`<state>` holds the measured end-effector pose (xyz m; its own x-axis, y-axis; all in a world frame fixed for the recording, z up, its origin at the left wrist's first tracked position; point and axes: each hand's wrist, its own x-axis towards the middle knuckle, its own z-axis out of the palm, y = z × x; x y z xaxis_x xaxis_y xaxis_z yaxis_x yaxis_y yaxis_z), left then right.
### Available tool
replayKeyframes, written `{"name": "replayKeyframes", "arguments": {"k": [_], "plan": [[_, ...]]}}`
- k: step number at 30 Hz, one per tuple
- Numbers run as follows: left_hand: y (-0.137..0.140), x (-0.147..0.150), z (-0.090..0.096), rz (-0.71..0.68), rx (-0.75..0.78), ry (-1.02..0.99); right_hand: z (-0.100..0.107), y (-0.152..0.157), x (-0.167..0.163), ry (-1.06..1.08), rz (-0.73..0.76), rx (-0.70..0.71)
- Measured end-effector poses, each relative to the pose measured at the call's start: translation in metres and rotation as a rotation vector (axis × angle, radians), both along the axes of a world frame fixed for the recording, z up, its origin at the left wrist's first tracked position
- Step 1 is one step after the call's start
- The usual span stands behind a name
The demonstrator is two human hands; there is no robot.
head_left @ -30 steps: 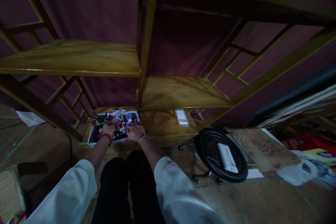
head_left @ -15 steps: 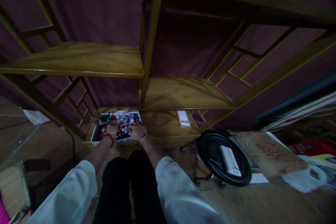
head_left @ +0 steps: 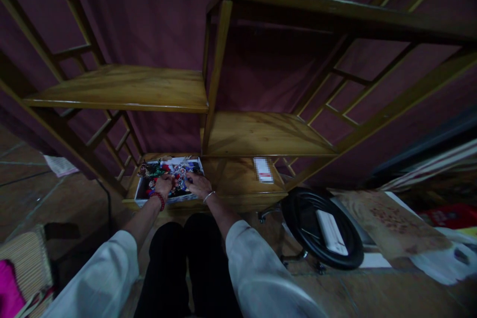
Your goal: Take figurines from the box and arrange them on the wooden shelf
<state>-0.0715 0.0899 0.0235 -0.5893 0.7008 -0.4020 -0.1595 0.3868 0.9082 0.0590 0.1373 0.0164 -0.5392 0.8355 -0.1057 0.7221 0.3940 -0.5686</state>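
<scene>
A shallow white box (head_left: 140,193) rests on the bottom shelf at the left. Inside lies a jumble of small colourful trinkets (head_left: 181,171), in red, blue, white and green, too small to name singly. My left hand (head_left: 164,186), with a red bead bracelet at its wrist, reaches into the box with its fingers curled among the trinkets. Just right of it, my right hand (head_left: 199,186), with a pale bangle, comes over the box's right side. Its fingers are bent together at the trinkets. What either hand grips is hidden or too small to make out.
A wooden shelf unit (head_left: 156,87) stands before a dark red curtain. A small white card or packet (head_left: 263,170) lies on the lower shelf. To the right is a round black stool (head_left: 320,228) bearing a white box (head_left: 331,232). At lower left stands a woven seat (head_left: 32,263).
The whole view has shifted slightly, so the shelf and box appear a little farther right. Both hands remain in the box, their fingers slightly moved among the trinkets.
</scene>
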Motion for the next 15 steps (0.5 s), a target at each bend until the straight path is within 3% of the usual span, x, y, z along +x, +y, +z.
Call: {"name": "replayKeyframes", "arguments": {"k": [7, 15], "plan": [[-0.008, 0.004, 0.005, -0.013, 0.047, 0.010, 0.002, 0.009, 0.001, 0.211, 0.037, -0.187], [-0.020, 0.010, 0.009, 0.045, 0.094, 0.014, -0.002, -0.004, -0.007, 0.288, 0.019, -0.125]]}}
